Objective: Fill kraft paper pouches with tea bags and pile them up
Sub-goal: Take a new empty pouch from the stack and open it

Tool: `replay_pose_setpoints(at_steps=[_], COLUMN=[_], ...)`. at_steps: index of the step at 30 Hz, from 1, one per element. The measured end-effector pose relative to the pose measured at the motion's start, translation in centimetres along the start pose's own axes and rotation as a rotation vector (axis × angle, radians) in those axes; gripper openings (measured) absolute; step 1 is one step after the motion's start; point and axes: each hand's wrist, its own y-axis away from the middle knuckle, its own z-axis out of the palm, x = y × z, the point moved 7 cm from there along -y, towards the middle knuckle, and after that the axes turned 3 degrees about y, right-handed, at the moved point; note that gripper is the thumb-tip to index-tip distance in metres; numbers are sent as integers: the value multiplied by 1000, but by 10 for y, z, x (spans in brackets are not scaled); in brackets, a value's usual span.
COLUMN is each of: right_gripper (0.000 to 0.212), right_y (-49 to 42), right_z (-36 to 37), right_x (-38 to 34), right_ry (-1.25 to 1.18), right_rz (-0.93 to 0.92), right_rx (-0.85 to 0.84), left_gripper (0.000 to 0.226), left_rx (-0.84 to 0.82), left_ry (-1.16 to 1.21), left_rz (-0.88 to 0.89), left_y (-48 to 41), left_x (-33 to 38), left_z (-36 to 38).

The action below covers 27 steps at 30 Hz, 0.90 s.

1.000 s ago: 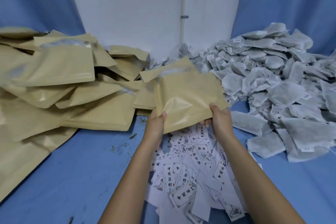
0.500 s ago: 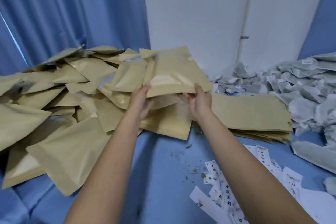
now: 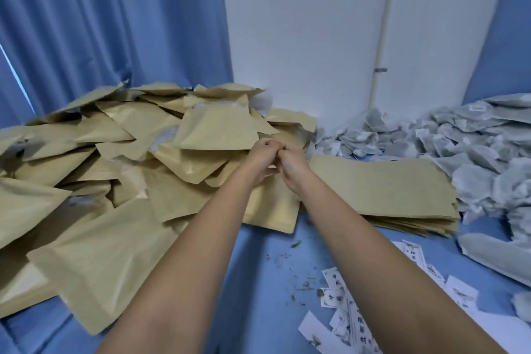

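Observation:
A kraft pouch (image 3: 218, 129) lies on top of the big loose pile of kraft pouches (image 3: 109, 187) at the left. My left hand (image 3: 265, 154) and my right hand (image 3: 291, 165) hang just right of that pouch, knuckles touching each other, fingers curled, with nothing visible in either. A flat stack of empty kraft pouches (image 3: 382, 187) lies right of my hands. Grey-white tea bags (image 3: 474, 152) are heaped at the far right.
White printed paper slips (image 3: 344, 313) lie scattered at the lower right on the blue cloth (image 3: 258, 302). Tea crumbs (image 3: 287, 261) dot the cloth between my forearms. A blue curtain (image 3: 100, 23) and a white wall (image 3: 301, 37) close off the back.
The pouch that both hands held has left them and now lies on top of the left pile. My hands have come together, and the view has swung left.

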Motion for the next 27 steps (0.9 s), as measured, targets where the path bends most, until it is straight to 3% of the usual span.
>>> replay_pose_setpoints(at_steps=[3, 5, 7, 9, 12, 14, 18, 23, 25, 27], right_gripper=[31, 36, 60, 54, 35, 24, 32, 28, 27, 24], right_y=[4, 11, 24, 49, 85, 106, 122, 143, 147, 151], right_z=[-45, -100, -170, -228, -259, -267, -288, -349, -354, -352], right_x=[-8, -3, 20, 41, 37, 27, 24, -23, -14, 0], right_ry=[315, 885, 1505, 1766, 1703, 1555, 1193, 1011, 821, 704], right_rz=[-97, -183, -44, 84, -179, -284, -118, -158, -57, -11], right_rx=[20, 39, 24, 1, 123, 205, 63, 621, 616, 574], left_gripper=[17, 32, 43, 50, 68, 68, 40, 40, 26, 21], left_rx=[5, 19, -37, -210, -400, -408, -267, -95, -64, -163], left_ry=[-123, -491, -833, -1032, -1228, -1330, -1515, -1445, -1389, -1227], left_rz=[29, 126, 290, 434, 531, 542, 706, 673, 607, 563], left_y=[-7, -7, 3, 15, 31, 42, 58, 40, 22, 9], left_x=[-10, -18, -28, -49, -87, -102, -109, -96, -84, -80], left_z=[31, 52, 83, 126, 190, 225, 252, 227, 219, 219])
